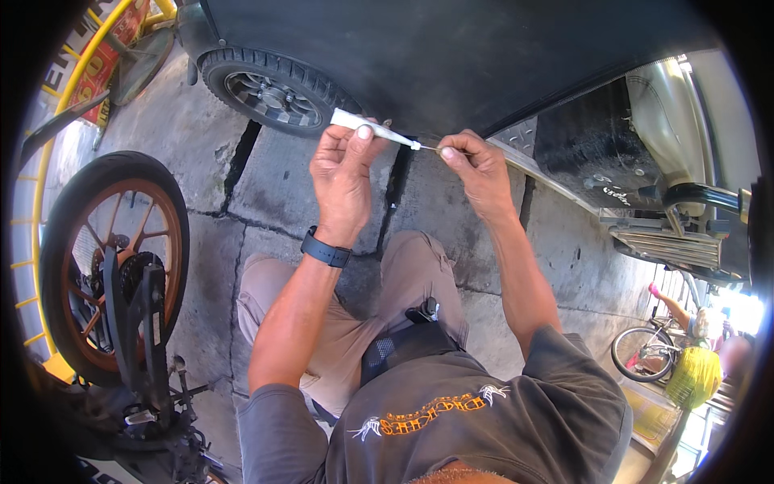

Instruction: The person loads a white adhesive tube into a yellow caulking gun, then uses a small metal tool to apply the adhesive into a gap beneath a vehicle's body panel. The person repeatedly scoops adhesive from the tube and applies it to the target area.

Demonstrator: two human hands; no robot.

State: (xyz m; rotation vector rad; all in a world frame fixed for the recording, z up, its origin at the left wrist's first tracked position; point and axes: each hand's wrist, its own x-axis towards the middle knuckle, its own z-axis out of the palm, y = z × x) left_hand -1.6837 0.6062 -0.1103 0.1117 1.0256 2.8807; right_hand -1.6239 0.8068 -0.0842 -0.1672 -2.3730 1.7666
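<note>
Between the thumb and fingers of my left hand (342, 179) is a small white squeeze tube (352, 121), its flat end up to the left and its narrow nozzle pointing right. My right hand (487, 176) pinches a thin, wire-like stick (430, 148). The stick's far end meets the nozzle tip; I cannot tell whether it goes inside. Both hands are raised in front of me, over the paving and just short of a dark vehicle panel (451, 60).
A black tire (318, 89) with a grey rim stands under the panel. At the left is a motorcycle wheel (121, 258) with an orange rim. Grey paving slabs (274, 165) with open gaps lie below. A metal footboard edge (556, 181) runs at the right. Farther right are a bicycle (643, 353) and a person.
</note>
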